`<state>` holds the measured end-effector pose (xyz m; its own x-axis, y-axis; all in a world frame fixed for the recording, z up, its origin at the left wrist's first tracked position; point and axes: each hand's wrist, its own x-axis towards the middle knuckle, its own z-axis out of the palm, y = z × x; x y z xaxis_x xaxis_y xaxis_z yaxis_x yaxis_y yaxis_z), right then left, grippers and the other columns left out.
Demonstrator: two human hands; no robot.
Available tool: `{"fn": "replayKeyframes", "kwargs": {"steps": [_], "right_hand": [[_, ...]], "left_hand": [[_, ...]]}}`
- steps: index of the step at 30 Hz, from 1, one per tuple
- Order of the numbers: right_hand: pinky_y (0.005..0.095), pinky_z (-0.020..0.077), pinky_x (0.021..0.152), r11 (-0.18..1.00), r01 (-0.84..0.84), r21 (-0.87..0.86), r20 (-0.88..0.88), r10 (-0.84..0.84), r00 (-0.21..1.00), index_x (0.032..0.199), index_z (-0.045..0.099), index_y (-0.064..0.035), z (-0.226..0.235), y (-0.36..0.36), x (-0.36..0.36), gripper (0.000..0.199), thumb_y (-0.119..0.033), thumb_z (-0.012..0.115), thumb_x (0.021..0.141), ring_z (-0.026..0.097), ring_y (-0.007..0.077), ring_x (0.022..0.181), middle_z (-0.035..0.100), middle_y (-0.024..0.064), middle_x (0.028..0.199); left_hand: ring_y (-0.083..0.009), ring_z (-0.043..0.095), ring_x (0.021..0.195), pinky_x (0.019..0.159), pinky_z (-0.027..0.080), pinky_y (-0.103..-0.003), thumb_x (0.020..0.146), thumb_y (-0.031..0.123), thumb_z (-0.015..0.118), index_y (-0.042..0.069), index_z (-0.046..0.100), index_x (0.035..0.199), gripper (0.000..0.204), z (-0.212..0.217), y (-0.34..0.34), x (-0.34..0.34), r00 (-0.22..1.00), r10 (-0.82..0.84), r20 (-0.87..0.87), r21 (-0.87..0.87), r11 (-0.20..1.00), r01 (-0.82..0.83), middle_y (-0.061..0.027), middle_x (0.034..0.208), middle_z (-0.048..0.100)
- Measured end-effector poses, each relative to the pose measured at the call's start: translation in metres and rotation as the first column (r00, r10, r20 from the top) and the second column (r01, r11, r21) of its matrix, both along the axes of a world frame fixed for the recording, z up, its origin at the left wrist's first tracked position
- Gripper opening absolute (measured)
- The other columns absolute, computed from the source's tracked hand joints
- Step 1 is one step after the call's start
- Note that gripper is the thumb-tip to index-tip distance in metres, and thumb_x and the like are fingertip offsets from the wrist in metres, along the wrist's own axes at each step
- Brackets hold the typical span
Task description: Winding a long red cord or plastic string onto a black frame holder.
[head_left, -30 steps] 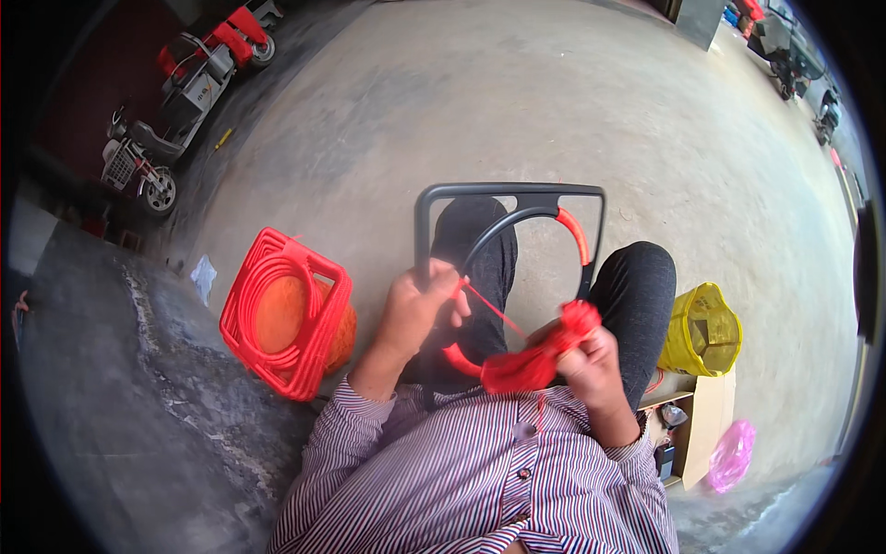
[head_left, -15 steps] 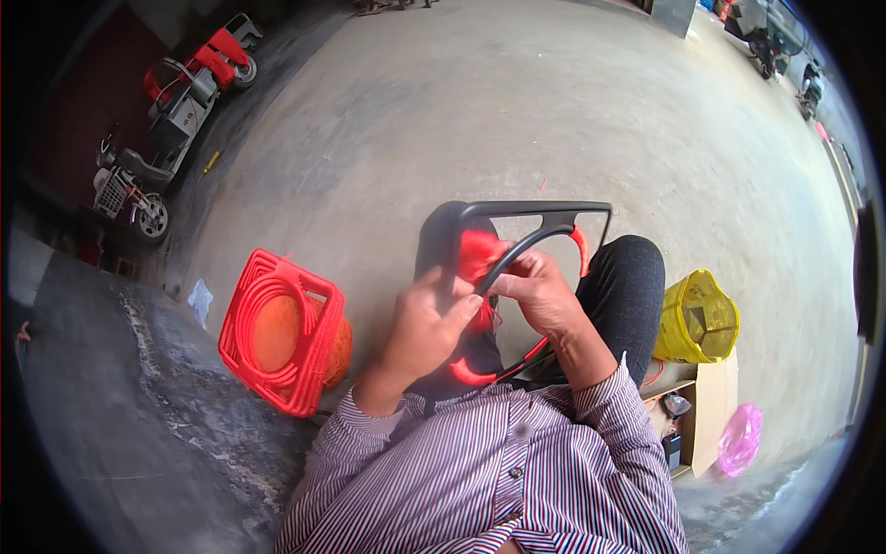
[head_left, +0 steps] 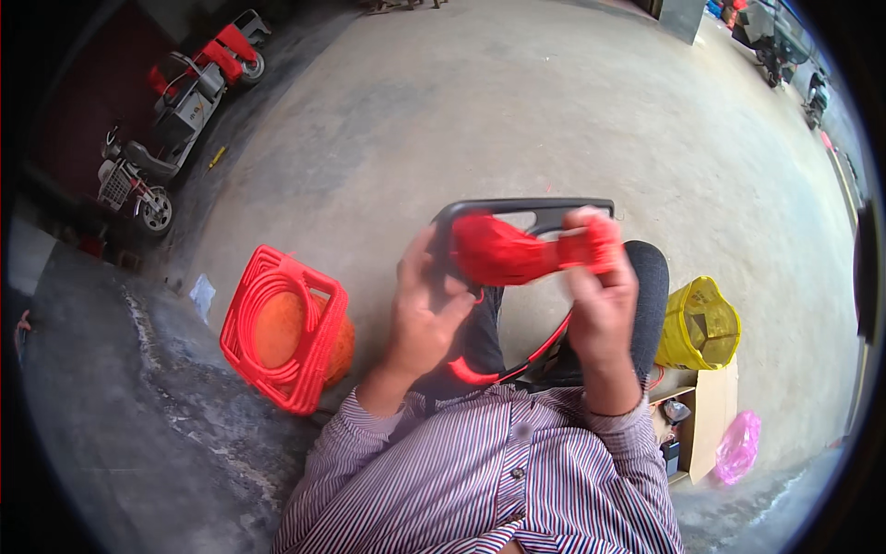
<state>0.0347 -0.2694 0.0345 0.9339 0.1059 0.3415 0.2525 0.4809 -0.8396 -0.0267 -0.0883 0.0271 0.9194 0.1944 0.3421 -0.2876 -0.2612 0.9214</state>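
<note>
A black frame with a ring inside it rests over my lap, and red wrapping covers parts of the ring. My left hand grips the frame's left side, with its thumb in front. A blurred bundle of red strip or cord stretches across the frame. My right hand is closed on the bundle's right end at the frame's right side. The bundle and my right hand hide much of the ring. Whether the bundle is tape or thread cannot be told.
Left of me stands a red-wrapped frame with an orange rounded thing behind it. At right are a yellow bucket, a cardboard box and a pink plastic bag. Three-wheeled vehicles stand at the far left.
My right hand has moved right and up, drawing the red bundle across the frame. My left hand has shifted slightly left and up along the frame's side.
</note>
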Motion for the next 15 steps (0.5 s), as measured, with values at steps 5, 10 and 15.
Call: {"fn": "replayKeyframes", "kwargs": {"steps": [5,10,15], "right_hand": [[0.0405,0.0506,0.074,0.744,-0.302,0.596,-0.147,0.472,0.869,0.124,0.047,-0.0065,0.003,-0.052,-0.026,0.039,-0.034,0.05,0.097,0.061,0.0235,0.08,0.062,0.0095,0.092],[0.0311,0.0478,0.062,0.84,-0.525,0.136,-0.393,0.532,0.75,0.116,0.052,0.0015,-0.02,-0.084,-0.066,0.044,-0.032,0.062,0.089,0.058,0.0167,0.059,0.061,0.0071,0.081],[0.0264,0.0474,0.063,0.973,-0.22,-0.063,-0.611,0.137,0.78,0.104,0.058,-0.0003,-0.062,-0.05,-0.02,0.026,-0.021,0.063,0.089,0.055,0.0095,0.068,0.057,0.0014,0.087]], "left_hand": [[-0.0156,0.059,0.066,0.064,0.049,-0.027,0.09,0.016,0.059,0.0,0.055,0.093,0.016,-0.038,0.05,-0.012,0.94,-0.048,-0.338,-0.408,0.908,-0.1,-0.0161,0.091,0.063],[-0.0139,0.058,0.052,0.05,0.048,-0.024,0.093,0.019,0.055,0.001,0.052,0.096,0.019,-0.035,0.063,-0.015,0.91,-0.078,-0.408,-0.505,0.849,-0.154,-0.0141,0.071,0.063],[-0.0139,0.058,0.053,0.052,0.049,-0.024,0.092,0.018,0.055,0.0,0.054,0.092,0.019,-0.031,0.059,-0.014,0.899,-0.119,-0.422,-0.476,0.873,-0.108,-0.0127,0.07,0.062]]}}
